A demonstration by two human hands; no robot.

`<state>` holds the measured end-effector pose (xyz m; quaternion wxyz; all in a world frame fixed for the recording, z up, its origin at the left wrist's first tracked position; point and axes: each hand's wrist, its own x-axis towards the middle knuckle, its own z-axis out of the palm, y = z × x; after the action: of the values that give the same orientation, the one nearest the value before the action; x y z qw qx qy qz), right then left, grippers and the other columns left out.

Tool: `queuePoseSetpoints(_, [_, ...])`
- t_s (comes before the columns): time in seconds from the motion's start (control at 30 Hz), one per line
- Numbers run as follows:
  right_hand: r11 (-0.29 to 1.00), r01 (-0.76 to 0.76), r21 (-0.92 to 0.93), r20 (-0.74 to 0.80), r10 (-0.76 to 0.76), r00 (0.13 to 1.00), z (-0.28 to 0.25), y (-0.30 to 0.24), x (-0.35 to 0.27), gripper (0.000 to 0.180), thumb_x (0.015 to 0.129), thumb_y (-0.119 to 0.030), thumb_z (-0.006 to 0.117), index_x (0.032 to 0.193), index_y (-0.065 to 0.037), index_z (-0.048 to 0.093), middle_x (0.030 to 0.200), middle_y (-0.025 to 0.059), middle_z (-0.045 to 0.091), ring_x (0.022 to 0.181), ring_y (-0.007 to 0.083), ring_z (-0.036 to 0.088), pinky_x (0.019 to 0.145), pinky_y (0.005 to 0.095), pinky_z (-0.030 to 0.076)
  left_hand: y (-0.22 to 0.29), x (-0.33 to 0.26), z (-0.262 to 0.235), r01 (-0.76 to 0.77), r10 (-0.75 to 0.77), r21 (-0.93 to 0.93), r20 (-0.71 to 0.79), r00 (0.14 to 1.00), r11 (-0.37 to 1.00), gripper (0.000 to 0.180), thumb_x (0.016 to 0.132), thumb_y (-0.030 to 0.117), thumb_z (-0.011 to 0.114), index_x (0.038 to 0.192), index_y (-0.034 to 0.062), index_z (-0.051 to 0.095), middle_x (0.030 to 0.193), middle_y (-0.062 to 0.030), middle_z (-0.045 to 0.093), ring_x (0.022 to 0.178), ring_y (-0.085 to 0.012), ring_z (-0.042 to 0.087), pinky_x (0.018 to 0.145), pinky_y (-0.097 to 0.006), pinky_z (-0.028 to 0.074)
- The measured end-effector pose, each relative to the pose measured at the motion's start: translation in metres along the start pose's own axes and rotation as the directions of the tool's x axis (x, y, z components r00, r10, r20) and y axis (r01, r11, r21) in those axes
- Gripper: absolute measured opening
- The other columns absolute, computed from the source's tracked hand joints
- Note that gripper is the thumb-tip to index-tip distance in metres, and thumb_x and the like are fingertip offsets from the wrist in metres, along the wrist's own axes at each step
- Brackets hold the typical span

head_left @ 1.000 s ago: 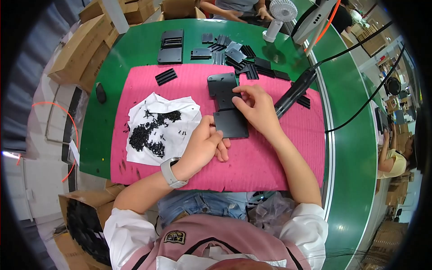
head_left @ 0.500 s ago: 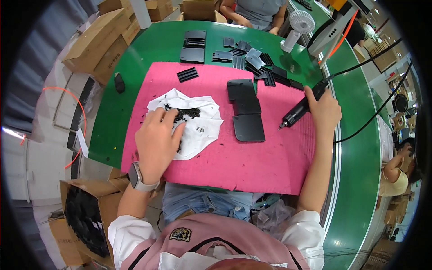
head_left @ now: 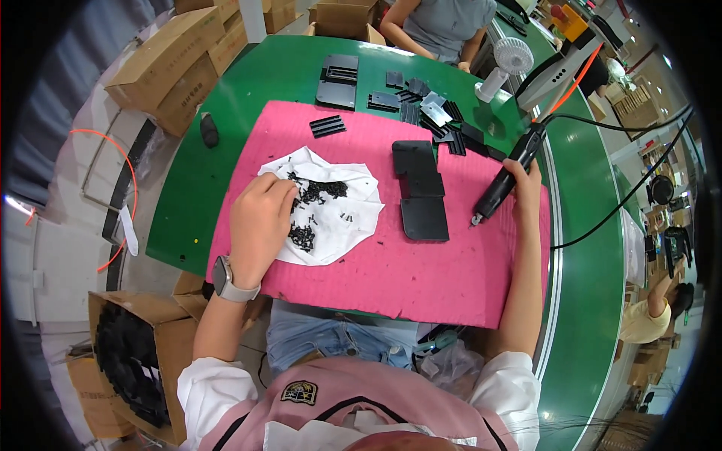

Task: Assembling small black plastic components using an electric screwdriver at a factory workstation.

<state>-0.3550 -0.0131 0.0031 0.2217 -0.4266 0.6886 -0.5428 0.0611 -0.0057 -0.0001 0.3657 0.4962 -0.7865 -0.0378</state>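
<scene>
A: Start with your right hand; what is in it?
B: Your right hand (head_left: 525,185) is closed around a slim black electric screwdriver (head_left: 499,192) with a cable at its far end. Its tip points near and left, over the ridged pink foam mat (head_left: 451,289).

A: And your left hand?
B: Your left hand (head_left: 260,218) is at the left side of the crumpled white cloth (head_left: 338,246), fingers bent down beside the tiny black screws (head_left: 303,238). Your own knuckles block the view, so I can't tell whether you are pinching one.

A: Where is the flat, stepped black panel piece (head_left: 421,186)?
B: It lies on the mat between the cloth and your screwdriver, touched by neither hand.

A: What sits farther off?
B: A ribbed black block (head_left: 328,126) lies on the mat's far left part; beyond, a black rectangular case (head_left: 337,92) rests on the glossy green table (head_left: 195,184).
</scene>
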Motion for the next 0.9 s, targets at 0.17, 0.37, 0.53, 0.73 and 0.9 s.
queuePoseSetpoints(0.17, [0.928,0.022,0.371,0.105,-0.066,0.992,0.017,-0.053,-0.024,0.035,0.077,-0.012,0.055,0.108,0.002,0.045,0.070,0.0083,0.055,0.058,0.0185,0.055,0.055,0.0296,0.048,-0.001,0.009,0.000,0.027,-0.028,-0.050,-0.014,1.000,0.998,0.004,0.079,0.004,0.061,0.080,0.0001,0.060,0.076,-0.0114,0.056,0.070,-0.0307,0.058,0.060,-0.038,0.045])
queuePoseSetpoints(0.37, [0.773,-0.014,0.634,0.414,-0.324,0.851,0.039,-0.131,-0.041,0.052,0.082,-0.024,0.054,0.124,0.002,0.041,0.076,0.0083,0.049,0.062,0.0171,0.047,0.063,0.0299,0.040,0.028,0.032,0.002,0.373,-0.196,-0.604,0.340,0.920,0.704,0.011,0.088,0.008,0.057,0.083,-0.0022,0.060,0.075,-0.0022,0.056,0.064,-0.0078,0.052,0.056,-0.022,0.042])
queuePoseSetpoints(0.53, [0.562,0.022,0.827,0.400,-0.616,0.679,0.052,-0.166,-0.056,0.060,0.090,-0.046,0.045,0.130,-0.001,0.040,0.066,0.0008,0.044,0.050,0.0105,0.041,0.059,0.0288,0.036,0.072,0.050,0.038,0.729,0.067,-0.669,0.729,0.681,-0.146,0.019,0.092,0.016,0.055,0.099,-0.0013,0.059,0.083,-0.0034,0.057,0.063,-0.0060,0.048,0.060,-0.018,0.041])
queuePoseSetpoints(0.73, [0.363,-0.063,0.930,0.321,-0.716,0.620,0.042,-0.146,-0.051,0.047,0.088,-0.047,0.049,0.115,-0.009,0.048,0.064,-0.0009,0.045,0.048,0.0107,0.041,0.060,0.0282,0.036,0.082,0.048,0.048,0.747,0.141,-0.650,0.734,0.665,-0.140,0.018,0.090,0.013,0.057,0.100,-0.0027,0.059,0.086,-0.0082,0.061,0.060,-0.0047,0.044,0.054,-0.018,0.037])
queuePoseSetpoints(0.9, [0.395,-0.074,0.916,0.351,-0.700,0.622,0.048,-0.139,-0.047,0.040,0.087,-0.043,0.048,0.111,-0.011,0.047,0.064,-0.0011,0.045,0.049,0.0106,0.042,0.061,0.0279,0.037,0.080,0.044,0.055,0.688,0.080,-0.723,0.683,0.726,-0.068,0.015,0.088,0.007,0.059,0.098,-0.0034,0.061,0.088,-0.0096,0.064,0.058,-0.0051,0.046,0.052,-0.019,0.038])
